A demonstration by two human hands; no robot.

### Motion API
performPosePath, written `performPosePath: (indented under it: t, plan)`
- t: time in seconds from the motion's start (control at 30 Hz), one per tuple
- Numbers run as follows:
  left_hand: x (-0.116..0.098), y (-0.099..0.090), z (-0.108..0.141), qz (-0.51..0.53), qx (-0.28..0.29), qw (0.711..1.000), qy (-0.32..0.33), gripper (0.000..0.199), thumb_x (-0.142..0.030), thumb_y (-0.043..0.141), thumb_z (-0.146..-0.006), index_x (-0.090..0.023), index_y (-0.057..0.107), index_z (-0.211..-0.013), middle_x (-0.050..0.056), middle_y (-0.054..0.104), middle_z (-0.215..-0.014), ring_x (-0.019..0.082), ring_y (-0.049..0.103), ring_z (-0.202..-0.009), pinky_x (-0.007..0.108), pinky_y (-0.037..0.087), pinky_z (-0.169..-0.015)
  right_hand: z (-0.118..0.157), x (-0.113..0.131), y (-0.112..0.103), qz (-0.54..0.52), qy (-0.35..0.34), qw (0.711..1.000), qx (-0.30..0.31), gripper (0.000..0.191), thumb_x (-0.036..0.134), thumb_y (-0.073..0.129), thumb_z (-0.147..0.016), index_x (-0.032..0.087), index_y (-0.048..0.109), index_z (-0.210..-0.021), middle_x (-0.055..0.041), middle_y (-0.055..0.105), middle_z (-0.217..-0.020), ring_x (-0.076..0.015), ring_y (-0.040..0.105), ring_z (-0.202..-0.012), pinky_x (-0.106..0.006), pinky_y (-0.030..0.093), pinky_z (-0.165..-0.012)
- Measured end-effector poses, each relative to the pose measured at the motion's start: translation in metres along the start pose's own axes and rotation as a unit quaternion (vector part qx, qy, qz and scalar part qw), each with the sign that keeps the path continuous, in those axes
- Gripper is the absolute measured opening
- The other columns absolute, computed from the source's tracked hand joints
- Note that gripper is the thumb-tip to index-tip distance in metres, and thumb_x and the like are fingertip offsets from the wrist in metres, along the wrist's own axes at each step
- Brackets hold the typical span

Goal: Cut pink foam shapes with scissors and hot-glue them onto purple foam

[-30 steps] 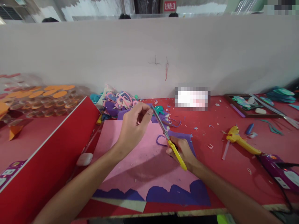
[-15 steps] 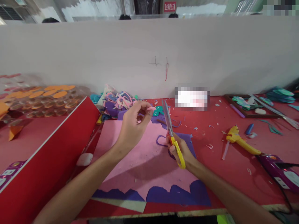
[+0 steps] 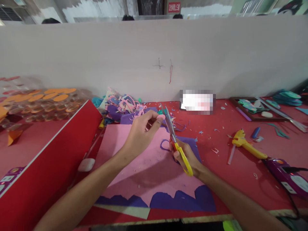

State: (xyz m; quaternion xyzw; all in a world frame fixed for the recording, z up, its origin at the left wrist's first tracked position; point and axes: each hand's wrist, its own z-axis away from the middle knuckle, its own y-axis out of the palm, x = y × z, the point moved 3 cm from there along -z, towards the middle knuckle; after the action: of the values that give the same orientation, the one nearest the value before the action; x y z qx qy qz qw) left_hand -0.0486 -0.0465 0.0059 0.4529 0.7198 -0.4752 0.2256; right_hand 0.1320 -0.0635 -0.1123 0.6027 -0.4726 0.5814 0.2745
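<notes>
Between thumb and forefinger, my left hand (image 3: 144, 130) pinches a small pink piece (image 3: 160, 117), held up above the sheets. My right hand (image 3: 184, 154) grips scissors (image 3: 183, 157) with yellow handles, their blades pointing up and away, close beside the pink piece. Under both hands lies a large pink sheet (image 3: 134, 166) with a jagged cut edge, on top of a purple sheet (image 3: 183, 203). A purple loop-shaped scrap (image 3: 164, 145) rests near my right hand. Just behind the pink piece, a small teal piece (image 3: 160, 112) is partly hidden.
Coloured scraps (image 3: 126, 106) are heaped at the back left, beside a red divider (image 3: 60, 147). Orange discs (image 3: 50, 95) stand beyond it. On the right are a yellow glue gun (image 3: 249, 146), a purple device (image 3: 287, 176) and a dark tray (image 3: 279, 119). A white wall rises behind.
My left hand has moved slightly right, bringing the pink piece closer to the blades, and the piece now shows its flat face. The scissor blades look closer together.
</notes>
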Motion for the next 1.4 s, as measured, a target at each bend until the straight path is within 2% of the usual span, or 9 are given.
performPosePath:
  t: [0.3, 0.43, 0.67, 0.83, 1.07, 1.4]
  plan:
    - [0.003, 0.0, 0.001, -0.005, -0.01, 1.0, -0.012, 0.037, -0.048, 0.056, -0.102, -0.019, 0.059, -0.079, -0.003, 0.058, -0.066, 0.009, 0.047, -0.056, 0.023, 0.037, -0.054, -0.003, 0.004, 0.0, 0.046, -0.016, 0.999, 0.01, 0.069, 0.092, 0.039, -0.084, 0.023, 0.046, -0.078, 0.0022, 0.048, -0.068, -0.0123, 0.04, -0.057, -0.027, 0.032, -0.053]
    - [0.003, 0.003, 0.002, -0.01, 0.005, 1.0, -0.011, 0.032, -0.041, 0.054, -0.103, -0.019, 0.06, -0.08, -0.003, 0.056, -0.065, 0.01, 0.048, -0.056, 0.023, 0.037, -0.054, -0.003, 0.002, 0.0, 0.036, -0.004, 0.999, 0.011, 0.068, 0.091, 0.041, -0.083, 0.023, 0.045, -0.078, 0.0027, 0.047, -0.068, -0.0124, 0.039, -0.057, -0.027, 0.032, -0.052]
    - [0.006, 0.01, 0.006, -0.036, 0.038, 0.999, -0.012, 0.041, -0.043, 0.05, -0.104, -0.019, 0.053, -0.072, -0.003, 0.054, -0.063, 0.01, 0.049, -0.057, 0.026, 0.033, -0.055, -0.001, 0.001, 0.0, 0.023, -0.005, 1.0, 0.0, 0.065, 0.087, 0.041, -0.088, 0.022, 0.048, -0.082, 0.0029, 0.046, -0.068, -0.0124, 0.04, -0.058, -0.026, 0.032, -0.051]
    - [0.006, 0.011, 0.006, -0.04, 0.041, 0.998, -0.016, 0.04, -0.041, 0.05, -0.104, -0.019, 0.053, -0.072, -0.002, 0.054, -0.063, 0.01, 0.049, -0.058, 0.026, 0.033, -0.056, -0.002, 0.001, -0.002, 0.04, -0.008, 0.999, -0.004, 0.062, 0.084, 0.043, -0.089, 0.023, 0.046, -0.08, 0.003, 0.046, -0.066, -0.0124, 0.04, -0.057, -0.027, 0.031, -0.052]
    - [0.005, 0.009, 0.005, -0.031, 0.035, 0.999, -0.021, 0.039, -0.04, 0.05, -0.104, -0.019, 0.052, -0.072, -0.003, 0.054, -0.063, 0.01, 0.05, -0.058, 0.025, 0.034, -0.056, -0.001, -0.003, -0.004, 0.075, -0.009, 0.997, -0.014, 0.049, 0.071, 0.047, -0.092, 0.023, 0.045, -0.078, 0.0028, 0.048, -0.065, -0.0128, 0.041, -0.057, -0.028, 0.031, -0.054]
    - [0.003, 0.006, 0.004, -0.013, 0.02, 0.999, -0.024, 0.034, -0.037, 0.051, -0.103, -0.018, 0.056, -0.075, -0.004, 0.053, -0.063, 0.01, 0.049, -0.058, 0.024, 0.036, -0.057, -0.004, -0.005, -0.006, 0.086, 0.009, 0.996, -0.018, 0.038, 0.058, 0.054, -0.088, 0.023, 0.045, -0.075, 0.0027, 0.046, -0.067, -0.0128, 0.038, -0.059, -0.027, 0.028, -0.053]
